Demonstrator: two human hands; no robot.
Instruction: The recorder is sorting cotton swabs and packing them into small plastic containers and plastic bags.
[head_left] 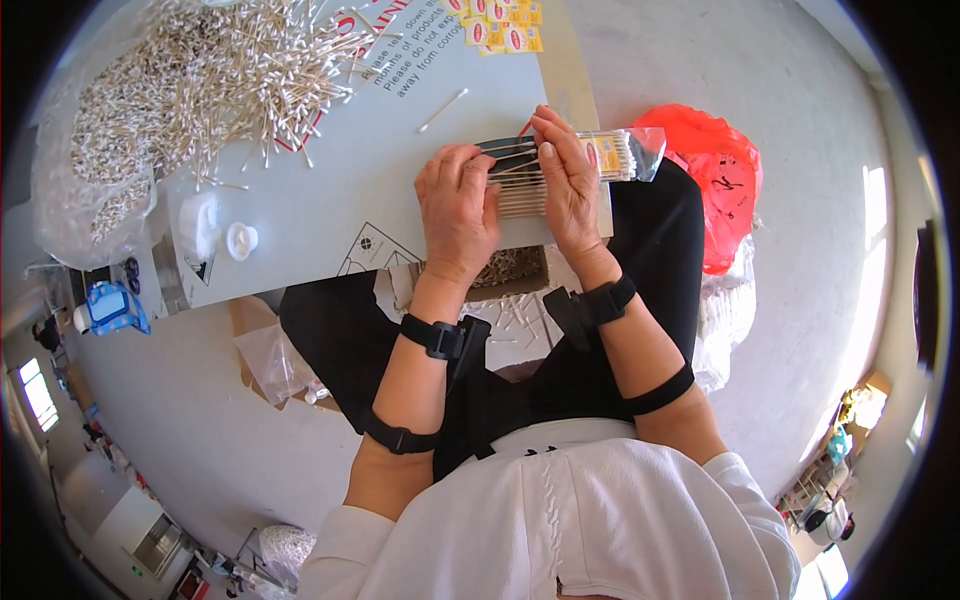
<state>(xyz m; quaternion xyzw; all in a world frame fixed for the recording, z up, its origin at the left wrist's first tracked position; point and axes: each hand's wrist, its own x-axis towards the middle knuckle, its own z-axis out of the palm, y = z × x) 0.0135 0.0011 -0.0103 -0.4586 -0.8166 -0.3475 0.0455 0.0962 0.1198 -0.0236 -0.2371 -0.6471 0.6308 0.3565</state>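
Between my two hands a row of cotton swabs (pixel 520 200) lies side by side near the table's right edge. A black curved piece (pixel 507 147) sits along its far side. My left hand (pixel 458 205) is closed with bent fingers at the left ends of the swabs. Over their right side, my right hand (pixel 570 185) keeps its fingers together on the near end of a clear plastic bag (pixel 648 145) with swabs and a yellow label inside. A thin red strip (pixel 525 128) shows by its fingertips. Fingers partly hide the grip.
A big heap of loose swabs (pixel 220 80) in clear plastic fills the far left. Yellow labels (pixel 505 22), a single swab (pixel 443 110) and a white round cap (pixel 241 241) lie on the table (pixel 330 190). Below its edge is a box (pixel 510 272) of swabs; rightward hangs a red bag (pixel 715 170).
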